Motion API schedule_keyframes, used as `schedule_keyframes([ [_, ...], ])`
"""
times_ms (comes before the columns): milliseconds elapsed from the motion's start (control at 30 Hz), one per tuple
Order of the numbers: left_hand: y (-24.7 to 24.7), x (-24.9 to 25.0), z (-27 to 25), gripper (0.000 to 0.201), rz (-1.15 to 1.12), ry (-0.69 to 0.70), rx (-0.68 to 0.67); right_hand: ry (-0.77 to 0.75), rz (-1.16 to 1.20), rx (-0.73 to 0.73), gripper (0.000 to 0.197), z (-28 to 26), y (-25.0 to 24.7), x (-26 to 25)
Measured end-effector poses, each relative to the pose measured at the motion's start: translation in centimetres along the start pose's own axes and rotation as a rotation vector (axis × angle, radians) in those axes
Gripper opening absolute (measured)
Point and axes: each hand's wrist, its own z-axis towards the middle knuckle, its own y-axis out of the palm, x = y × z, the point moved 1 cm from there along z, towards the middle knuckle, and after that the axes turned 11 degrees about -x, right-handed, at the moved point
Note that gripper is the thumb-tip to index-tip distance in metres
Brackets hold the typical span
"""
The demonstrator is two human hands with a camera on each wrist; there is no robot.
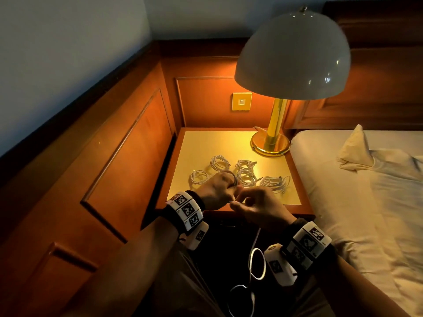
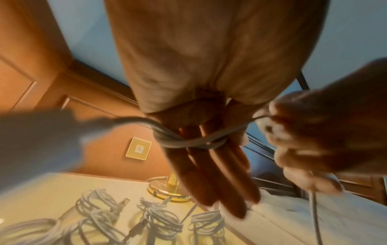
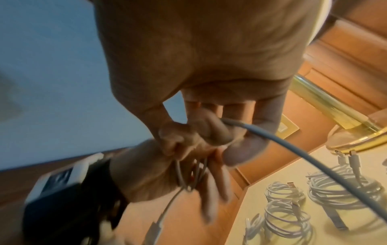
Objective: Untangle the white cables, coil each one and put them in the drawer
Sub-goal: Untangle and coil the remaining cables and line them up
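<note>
My left hand (image 1: 217, 191) hovers over the front edge of the nightstand (image 1: 206, 145), fingers straight, with a white cable (image 2: 188, 143) wound in a few turns around them. Right beside it, my right hand (image 1: 254, 202) pinches the free run of that cable (image 3: 293, 149) between thumb and fingertips (image 3: 209, 129). The rest of the cable (image 1: 256, 264) dangles in loose loops below my wrists. In the right wrist view its plug end (image 3: 155, 230) hangs below the left hand (image 3: 146, 170). Several coiled white cables (image 1: 246, 177) lie on the nightstand top.
A brass lamp base (image 1: 270, 145) stands at the nightstand's back right corner, under a wide white shade (image 1: 293, 56). A bed (image 1: 366, 191) borders the right side and wood panelling (image 1: 128, 156) the left. A wall switch (image 1: 242, 101) sits behind.
</note>
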Motion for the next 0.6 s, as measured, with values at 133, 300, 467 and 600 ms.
schedule_keyframes([
  [133, 0.5, -0.1, -1.0, 0.041, -0.404, -0.024, -0.181, -0.121, 0.136, 0.136, 0.022, -0.4, -1.7, 0.1],
  [300, 1.8, 0.8, -1.6, 0.076, -0.922, 0.14, -0.359, -0.193, 0.242, 0.325, 0.031, -0.1, -2.3, 0.2],
  [467, 2.3, 2.7, -2.5, 0.035, -1.247, 0.342, -0.467, -0.134, 0.647, 0.333, 0.044, 0.5, -0.9, 0.9],
  [600, 2.3, 3.9, -2.6, 0.041, -1.245, 0.431, -0.331, -0.03, 0.835, 0.24, 0.029, 1.0, 0.5, 1.2],
])
